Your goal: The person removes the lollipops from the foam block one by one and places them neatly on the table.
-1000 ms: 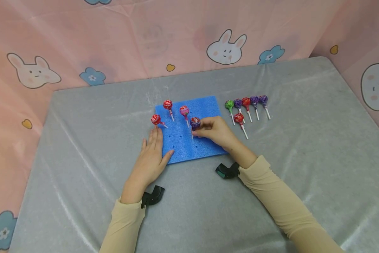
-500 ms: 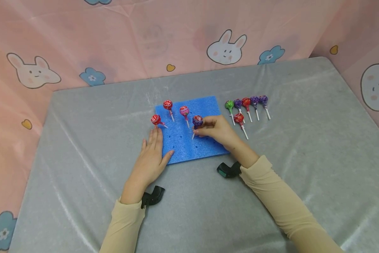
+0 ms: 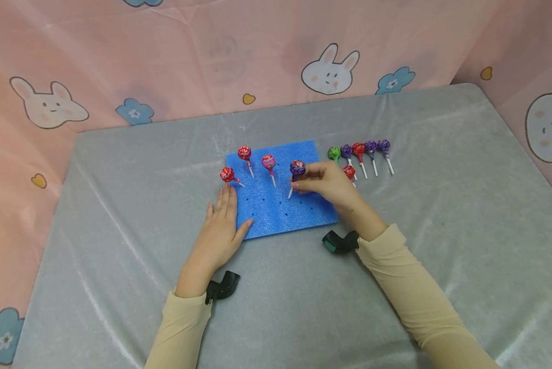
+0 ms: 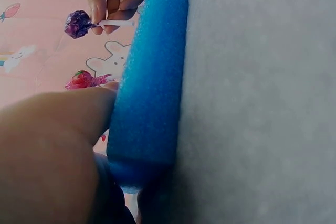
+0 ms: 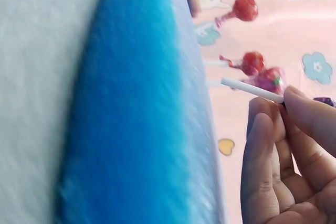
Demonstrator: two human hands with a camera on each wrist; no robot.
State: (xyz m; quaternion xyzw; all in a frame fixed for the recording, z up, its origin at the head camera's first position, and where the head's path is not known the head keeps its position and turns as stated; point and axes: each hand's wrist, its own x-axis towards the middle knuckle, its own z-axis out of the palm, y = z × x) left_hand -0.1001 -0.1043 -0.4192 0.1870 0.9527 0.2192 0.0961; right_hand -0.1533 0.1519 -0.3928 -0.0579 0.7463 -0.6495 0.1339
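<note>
My right hand (image 3: 328, 183) pinches a purple-wrapped lollipop (image 3: 297, 168) near the top of its stick, thumb against fingers. Its white stick (image 5: 249, 89) points down, and in the right wrist view the free end shows clear of the foam. Under it lies a blue foam board (image 3: 271, 220) with small holes. My left hand (image 3: 218, 230) lies flat along the board's left edge, fingers straight, thumb over the near corner. Two red lollipops (image 3: 244, 153) and a pink lollipop (image 3: 269, 162) stand stuck in the board, the leftmost red one leaning left.
Right of the board, several loose lollipops lie on the grey cloth: a green one (image 3: 334, 153), purple ones (image 3: 384, 146) and red ones (image 3: 358, 149). My right hand partly covers the nearer red one. A pink curtain (image 3: 188, 61) hangs behind the table.
My right hand has moved right and slightly away from me with the purple lollipop, whose stick has left its earlier spot on the foam. My left hand has stayed put.
</note>
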